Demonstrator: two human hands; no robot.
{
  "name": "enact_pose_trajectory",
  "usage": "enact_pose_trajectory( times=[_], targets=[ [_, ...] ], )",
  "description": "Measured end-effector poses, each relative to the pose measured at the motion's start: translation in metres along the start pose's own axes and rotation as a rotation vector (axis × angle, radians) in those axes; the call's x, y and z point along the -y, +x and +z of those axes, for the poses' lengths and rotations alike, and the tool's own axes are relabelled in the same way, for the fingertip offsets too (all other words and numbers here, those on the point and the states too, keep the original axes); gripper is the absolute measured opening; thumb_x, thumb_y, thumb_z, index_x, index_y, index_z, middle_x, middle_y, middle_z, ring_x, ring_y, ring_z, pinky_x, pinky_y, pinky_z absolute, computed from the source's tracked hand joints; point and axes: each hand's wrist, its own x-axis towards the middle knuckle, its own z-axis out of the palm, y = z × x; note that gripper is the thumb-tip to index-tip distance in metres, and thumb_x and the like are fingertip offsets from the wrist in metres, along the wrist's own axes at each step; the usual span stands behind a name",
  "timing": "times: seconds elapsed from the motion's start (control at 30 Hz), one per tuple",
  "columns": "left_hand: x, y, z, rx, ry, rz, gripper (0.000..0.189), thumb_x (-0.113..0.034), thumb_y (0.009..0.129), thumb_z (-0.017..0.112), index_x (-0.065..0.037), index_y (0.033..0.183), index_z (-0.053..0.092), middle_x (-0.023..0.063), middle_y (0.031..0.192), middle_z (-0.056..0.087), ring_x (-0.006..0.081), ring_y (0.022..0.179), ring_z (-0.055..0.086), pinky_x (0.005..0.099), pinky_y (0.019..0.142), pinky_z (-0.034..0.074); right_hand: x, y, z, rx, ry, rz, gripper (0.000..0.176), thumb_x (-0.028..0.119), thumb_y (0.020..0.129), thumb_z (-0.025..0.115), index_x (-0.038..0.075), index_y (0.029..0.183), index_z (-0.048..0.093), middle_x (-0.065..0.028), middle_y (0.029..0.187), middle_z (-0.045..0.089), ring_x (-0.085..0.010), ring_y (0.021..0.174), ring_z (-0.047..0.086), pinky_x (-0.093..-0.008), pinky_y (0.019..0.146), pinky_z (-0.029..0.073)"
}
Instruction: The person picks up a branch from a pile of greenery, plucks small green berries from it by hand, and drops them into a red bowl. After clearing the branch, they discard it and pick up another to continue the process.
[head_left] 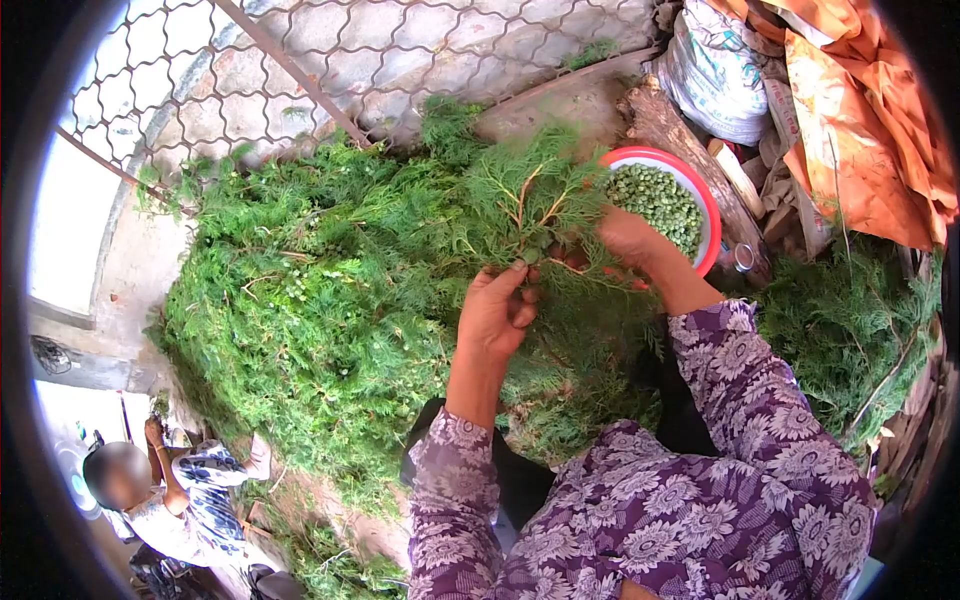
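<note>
My left hand (495, 310) is closed, its thumb and fingers pinching the stem end of a green conifer branch (538, 200). The branch fans out feathery sprays above the fingertips. Just right of the branch is my right hand (628, 238), beside the rim of a red-rimmed basin (712, 215); its fingers are smeared by motion and partly hidden behind the foliage. Inside the basin lie many small green cones (655, 200). A large heap of cut conifer greenery (310, 300) spreads in front of me and to the left.
A wire mesh (330, 60) stands beyond the heap. Behind the basin lie a log (668, 125), a white sack (715, 75) and an orange tarp (850, 120). More cut branches (840, 330) are on the right. Another person (185, 500) sits at lower left.
</note>
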Motion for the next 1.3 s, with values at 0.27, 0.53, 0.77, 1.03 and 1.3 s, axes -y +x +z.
enact_pose_trajectory(
  times=[0.27, 0.53, 0.77, 1.03, 1.3],
  targets=[
    [0.002, 0.003, -0.002, 0.051, -0.017, -0.015, 0.013, -0.007, 0.080, 0.059, -0.005, 0.090, 0.051, 0.0072, 0.077, 0.055, 0.0153, 0.057, 0.047, 0.0192, 0.034, 0.025, 0.007, -0.007, 0.005, 0.015, -0.193, -0.088, 0.036, 0.021, 0.078, 0.062, 0.003, 0.109, 0.056, -0.0053, 0.099, 0.060, -0.0129, 0.086, 0.054, -0.0283, 0.077, 0.044],
    [0.004, 0.004, -0.003, 0.036, -0.002, -0.020, 0.012, -0.005, 0.080, 0.059, -0.005, 0.089, 0.051, 0.0085, 0.077, 0.055, 0.0155, 0.055, 0.048, 0.0196, 0.033, 0.026, -0.040, 0.021, -0.032, -0.103, -0.920, -0.408, 0.043, 0.033, 0.075, 0.064, 0.004, 0.107, 0.057, -0.0078, 0.098, 0.061, -0.0180, 0.088, 0.055, -0.0311, 0.079, 0.043],
    [0.006, 0.008, -0.006, 0.031, 0.060, -0.036, 0.013, -0.006, 0.080, 0.060, -0.006, 0.088, 0.050, 0.0082, 0.076, 0.057, 0.0149, 0.053, 0.049, 0.0198, 0.034, 0.028, -0.096, 0.059, -0.073, 0.042, -1.316, -0.225, 0.048, 0.040, 0.076, 0.055, 0.010, 0.114, 0.053, -0.0138, 0.108, 0.057, -0.0277, 0.097, 0.053, -0.0348, 0.085, 0.041],
    [0.006, 0.005, 0.002, -0.027, 0.061, -0.010, 0.013, -0.007, 0.080, 0.060, -0.007, 0.088, 0.050, 0.0056, 0.074, 0.056, 0.0135, 0.052, 0.048, 0.0204, 0.034, 0.027, 0.004, -0.009, 0.006, -0.066, -1.049, -0.194, 0.048, 0.034, 0.078, 0.061, 0.005, 0.114, 0.052, -0.0130, 0.109, 0.055, -0.0230, 0.098, 0.052, -0.0335, 0.086, 0.039],
    [0.005, 0.001, 0.006, -0.116, 0.102, 0.048, 0.013, -0.007, 0.081, 0.058, -0.006, 0.089, 0.048, 0.0048, 0.074, 0.055, 0.0117, 0.052, 0.046, 0.0203, 0.034, 0.029, -0.038, 0.019, -0.008, -0.104, -0.521, -0.667, 0.043, 0.023, 0.071, 0.067, 0.004, 0.108, 0.055, -0.0135, 0.094, 0.062, -0.0215, 0.086, 0.058, -0.0347, 0.075, 0.045]
  ],
)
